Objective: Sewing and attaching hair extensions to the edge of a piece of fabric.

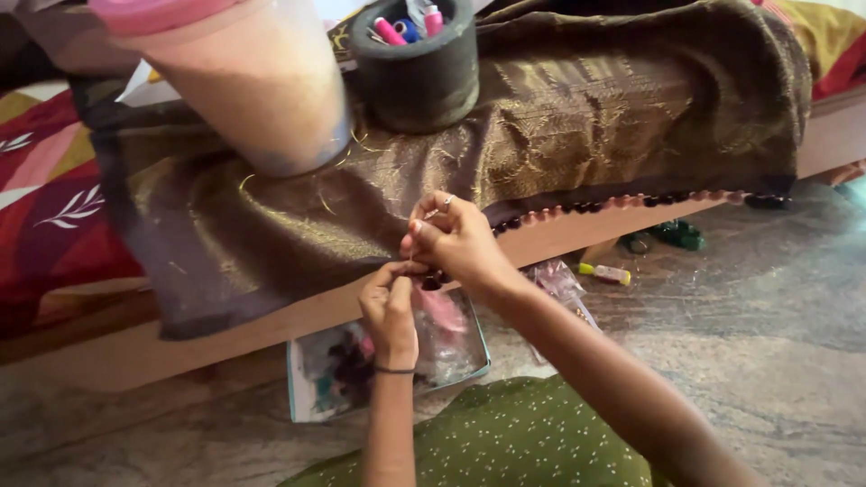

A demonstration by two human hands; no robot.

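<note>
Nearby, grey thread pot [420,79] tops brown fabric [559,117].

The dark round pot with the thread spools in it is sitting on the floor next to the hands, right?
Not quite. The dark round pot does hold thread spools, but it sits up on the brown gold-patterned cloth, above both hands, not on the floor. The head view shows it. The left hand and right hand work lower down, at the cloth's beaded edge.

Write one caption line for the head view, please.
Two hands, left hand and right hand, pinch the beaded edge of a brown-gold fabric above an open box.
</note>
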